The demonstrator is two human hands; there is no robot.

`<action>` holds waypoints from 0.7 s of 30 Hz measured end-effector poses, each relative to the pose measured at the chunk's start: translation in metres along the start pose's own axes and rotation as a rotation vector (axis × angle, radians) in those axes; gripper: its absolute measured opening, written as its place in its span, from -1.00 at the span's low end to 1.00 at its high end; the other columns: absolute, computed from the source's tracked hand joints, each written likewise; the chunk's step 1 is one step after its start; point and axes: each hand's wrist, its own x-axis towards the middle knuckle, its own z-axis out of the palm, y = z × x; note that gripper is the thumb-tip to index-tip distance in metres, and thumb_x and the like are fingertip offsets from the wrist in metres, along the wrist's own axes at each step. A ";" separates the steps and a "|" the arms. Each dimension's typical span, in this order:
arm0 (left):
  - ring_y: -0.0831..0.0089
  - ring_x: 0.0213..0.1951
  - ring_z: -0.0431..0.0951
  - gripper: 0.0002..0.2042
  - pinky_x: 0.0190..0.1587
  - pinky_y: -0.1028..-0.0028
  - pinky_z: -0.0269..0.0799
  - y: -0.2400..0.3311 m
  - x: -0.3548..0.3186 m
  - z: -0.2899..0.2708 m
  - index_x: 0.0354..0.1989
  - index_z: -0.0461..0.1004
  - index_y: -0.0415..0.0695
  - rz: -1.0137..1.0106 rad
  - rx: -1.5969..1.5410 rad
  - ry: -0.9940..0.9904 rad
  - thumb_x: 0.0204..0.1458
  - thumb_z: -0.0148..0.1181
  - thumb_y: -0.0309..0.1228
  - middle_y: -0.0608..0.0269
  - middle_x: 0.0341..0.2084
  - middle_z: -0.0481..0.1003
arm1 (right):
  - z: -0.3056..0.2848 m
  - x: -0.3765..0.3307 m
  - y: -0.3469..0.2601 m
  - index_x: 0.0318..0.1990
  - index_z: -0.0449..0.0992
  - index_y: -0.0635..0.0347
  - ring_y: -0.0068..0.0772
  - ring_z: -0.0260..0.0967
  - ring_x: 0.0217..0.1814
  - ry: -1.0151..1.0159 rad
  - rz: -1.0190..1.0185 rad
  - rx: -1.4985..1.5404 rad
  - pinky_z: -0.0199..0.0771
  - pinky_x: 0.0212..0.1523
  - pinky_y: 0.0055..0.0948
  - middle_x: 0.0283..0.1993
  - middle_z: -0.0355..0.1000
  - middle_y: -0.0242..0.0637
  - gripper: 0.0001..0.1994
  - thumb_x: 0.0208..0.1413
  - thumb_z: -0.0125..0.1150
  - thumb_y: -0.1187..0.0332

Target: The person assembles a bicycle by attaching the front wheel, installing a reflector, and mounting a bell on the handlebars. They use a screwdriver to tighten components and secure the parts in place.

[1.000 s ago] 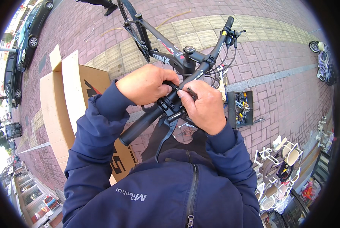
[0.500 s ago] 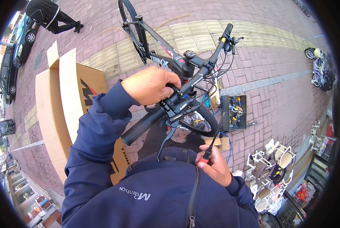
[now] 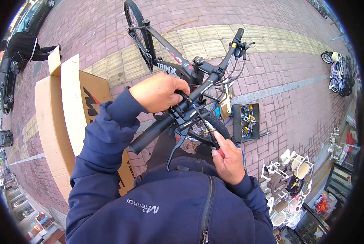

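A black bicycle [image 3: 172, 67] stands upright before me, with its handlebar [image 3: 204, 88] running from lower left to upper right. My left hand [image 3: 159, 92] is closed over the bar, thumb and fingers pinching a small black part whose shape they mostly hide. Just below it are the black brake lever [image 3: 177, 148] and the left grip [image 3: 151, 138]. My right hand [image 3: 229, 158] is wrapped around the red handle of a screwdriver [image 3: 204, 124]. Its dark shaft slants up and left, ending at the handlebar beside my left fingers.
Left of me stands an open cardboard box [image 3: 54, 122]. Beyond the front wheel [image 3: 218, 124], a dark toolbox [image 3: 247, 122] full of small tools and parts lies on the paving. White child seats [image 3: 289, 183] cluster at right. A person in black [image 3: 27, 49] bends near parked cars.
My right hand has lifted and turned the screwdriver, swinging its shaft from up-right to up-left, against the handlebar. My left hand has kept its pinch. The person at far left has moved left.
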 end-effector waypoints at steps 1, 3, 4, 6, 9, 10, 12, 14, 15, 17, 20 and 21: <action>0.14 -0.42 0.59 -0.77 -0.27 0.29 0.49 0.000 0.000 0.000 -0.06 0.60 -0.13 0.004 -0.007 0.000 0.10 0.22 -0.46 0.04 -0.47 0.58 | -0.001 0.001 -0.001 0.36 0.35 0.17 -0.13 0.31 -0.42 -0.005 0.008 -0.016 0.39 -0.34 -0.27 -0.37 0.30 -0.16 -0.38 0.07 0.24 0.57; 0.14 -0.42 0.59 -0.77 -0.27 0.29 0.49 0.000 0.000 0.000 -0.06 0.60 -0.13 0.035 0.018 0.016 0.10 0.22 -0.46 0.04 -0.47 0.58 | -0.001 0.004 -0.003 0.32 0.38 0.22 -0.14 0.37 -0.42 0.013 -0.004 -0.016 0.41 -0.34 -0.29 -0.35 0.36 -0.13 -0.41 0.06 0.23 0.58; 0.14 -0.42 0.59 -0.77 -0.27 0.29 0.49 0.000 0.000 0.000 -0.06 0.60 -0.13 0.057 0.030 0.027 0.10 0.21 -0.46 0.04 -0.48 0.58 | 0.000 0.005 -0.005 0.30 0.39 0.24 -0.15 0.40 -0.42 0.013 0.015 -0.022 0.43 -0.34 -0.30 -0.33 0.40 -0.11 -0.42 0.05 0.22 0.58; 0.14 -0.42 0.59 -0.77 -0.27 0.28 0.49 0.000 0.000 0.000 -0.06 0.60 -0.13 0.047 0.022 0.019 0.10 0.21 -0.45 0.04 -0.47 0.58 | 0.001 0.006 -0.007 0.30 0.39 0.24 -0.13 0.40 -0.41 0.022 0.008 -0.017 0.44 -0.32 -0.30 -0.33 0.40 -0.10 -0.42 0.05 0.22 0.57; 0.14 -0.41 0.59 -0.77 -0.27 0.28 0.49 -0.001 0.000 0.000 -0.06 0.60 -0.12 0.065 0.028 0.024 0.10 0.21 -0.45 0.04 -0.47 0.58 | 0.000 0.006 -0.009 0.30 0.39 0.24 -0.11 0.41 -0.39 0.020 0.014 -0.026 0.45 -0.30 -0.29 -0.32 0.41 -0.09 -0.42 0.04 0.22 0.57; 0.14 -0.41 0.59 -0.77 -0.27 0.28 0.49 -0.001 0.000 0.000 -0.06 0.60 -0.12 0.076 0.033 0.027 0.10 0.21 -0.45 0.03 -0.46 0.58 | -0.001 0.006 -0.010 0.30 0.39 0.23 -0.10 0.42 -0.38 0.015 0.026 -0.033 0.46 -0.30 -0.29 -0.32 0.41 -0.08 -0.42 0.04 0.22 0.57; 0.13 -0.41 0.60 -0.77 -0.27 0.28 0.49 -0.001 0.000 0.001 -0.07 0.61 -0.13 0.060 0.036 0.028 0.10 0.21 -0.45 0.03 -0.46 0.58 | -0.004 0.007 -0.012 0.31 0.39 0.23 -0.08 0.43 -0.36 0.006 0.010 -0.057 0.46 -0.28 -0.28 -0.31 0.41 -0.07 -0.42 0.04 0.22 0.57; 0.13 -0.40 0.60 -0.78 -0.26 0.28 0.49 -0.002 0.000 0.002 -0.07 0.61 -0.12 0.062 0.037 0.033 0.10 0.21 -0.45 0.04 -0.46 0.58 | -0.009 0.009 -0.015 0.31 0.39 0.22 -0.07 0.43 -0.33 -0.005 0.011 -0.105 0.46 -0.27 -0.28 -0.30 0.42 -0.08 -0.41 0.03 0.23 0.58; 0.13 -0.40 0.60 -0.78 -0.26 0.28 0.50 -0.002 0.000 0.002 -0.08 0.61 -0.12 0.072 0.036 0.039 0.10 0.22 -0.46 0.04 -0.46 0.58 | -0.012 0.010 -0.016 0.31 0.39 0.21 -0.06 0.43 -0.32 -0.010 0.013 -0.139 0.47 -0.26 -0.28 -0.29 0.42 -0.09 -0.40 0.03 0.23 0.58; 0.12 -0.40 0.59 -0.78 -0.26 0.28 0.50 -0.002 0.001 0.002 -0.08 0.61 -0.11 0.093 0.048 0.051 0.09 0.22 -0.46 0.04 -0.46 0.58 | -0.019 0.012 -0.018 0.30 0.40 0.21 -0.06 0.43 -0.30 0.010 -0.038 -0.220 0.47 -0.24 -0.29 -0.25 0.42 -0.09 -0.39 0.00 0.23 0.60; 0.12 -0.40 0.60 -0.78 -0.27 0.27 0.50 -0.002 0.001 0.003 -0.09 0.61 -0.11 0.087 0.057 0.051 0.08 0.20 -0.46 0.03 -0.46 0.58 | -0.026 0.013 -0.019 0.23 0.44 0.22 -0.09 0.44 -0.28 0.122 -0.143 -0.256 0.49 -0.24 -0.30 -0.14 0.41 -0.04 -0.42 -0.05 0.24 0.61; 0.12 -0.40 0.61 -0.77 -0.28 0.26 0.51 -0.002 0.001 0.003 -0.10 0.60 -0.13 0.062 0.042 0.042 0.06 0.19 -0.46 0.02 -0.46 0.59 | -0.028 0.011 -0.019 0.20 0.45 0.23 -0.11 0.46 -0.27 0.183 -0.145 -0.203 0.50 -0.25 -0.29 -0.10 0.40 -0.02 -0.44 -0.07 0.26 0.60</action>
